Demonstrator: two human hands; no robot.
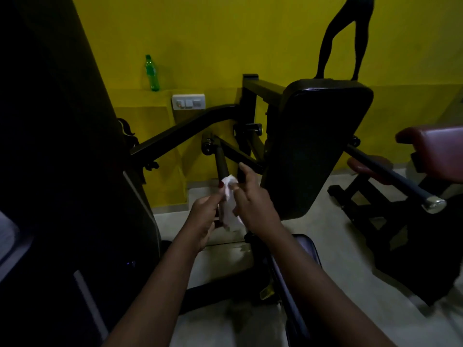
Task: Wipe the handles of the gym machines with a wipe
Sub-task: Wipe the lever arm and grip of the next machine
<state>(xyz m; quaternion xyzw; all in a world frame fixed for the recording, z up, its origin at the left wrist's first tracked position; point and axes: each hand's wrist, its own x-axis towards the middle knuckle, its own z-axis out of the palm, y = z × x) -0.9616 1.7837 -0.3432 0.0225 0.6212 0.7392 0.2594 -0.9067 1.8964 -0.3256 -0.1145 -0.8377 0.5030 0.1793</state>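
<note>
A crumpled white wipe (230,204) hangs between both hands in front of a black gym machine. My left hand (204,219) pinches the wipe's left edge with thumb and fingertips. My right hand (253,199) pinches its right side, the forefinger pointing up toward the frame. Just above the wipe's top a dark cylindrical handle (220,161) slants up to a roller end (208,145); the wipe's upper end lies at the handle's lower tip. To the right stands the machine's tall black back pad (315,151).
A long bar with a chrome end cap (434,203) sticks out at the right, beside maroon padded benches (436,144). A green bottle (152,73) stands on a yellow ledge by a wall switch plate (188,102). A dark machine column (62,146) fills the left. Pale floor lies below.
</note>
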